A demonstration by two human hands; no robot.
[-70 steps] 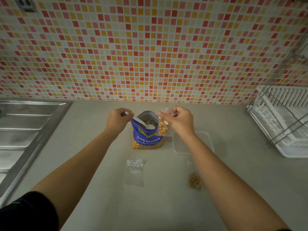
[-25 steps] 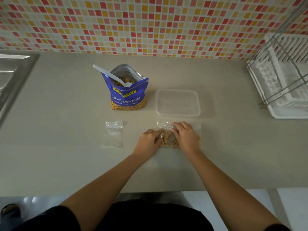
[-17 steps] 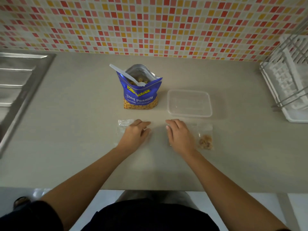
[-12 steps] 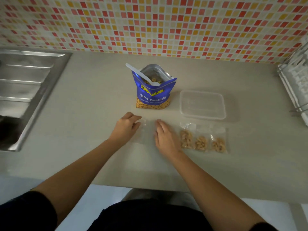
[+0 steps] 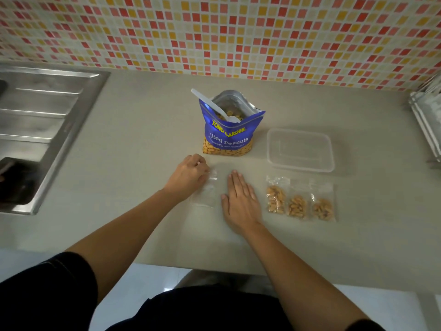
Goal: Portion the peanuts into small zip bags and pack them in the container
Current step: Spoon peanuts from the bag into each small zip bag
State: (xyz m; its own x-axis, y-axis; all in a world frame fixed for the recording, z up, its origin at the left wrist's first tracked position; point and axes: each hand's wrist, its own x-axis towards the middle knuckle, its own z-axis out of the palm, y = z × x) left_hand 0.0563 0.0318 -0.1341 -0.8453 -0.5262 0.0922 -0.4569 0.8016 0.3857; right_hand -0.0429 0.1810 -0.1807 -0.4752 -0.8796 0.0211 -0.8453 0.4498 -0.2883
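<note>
The left hand (image 5: 188, 176) pinches the empty zip bag (image 5: 206, 194), right hand (image 5: 239, 199) flat and empty at its 3 o'clock; that slick film might slip.

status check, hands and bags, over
Left hand pinching empty zip bag; right hand flat on counter. Three filled bags beside container, none packed. Path clear.

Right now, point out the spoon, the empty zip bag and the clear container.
spoon (image 5: 213, 105): head view, middle of its white handle.
empty zip bag (image 5: 208, 192): head view, its flat clear middle.
container (image 5: 299, 149): head view, its bare floor.
</note>
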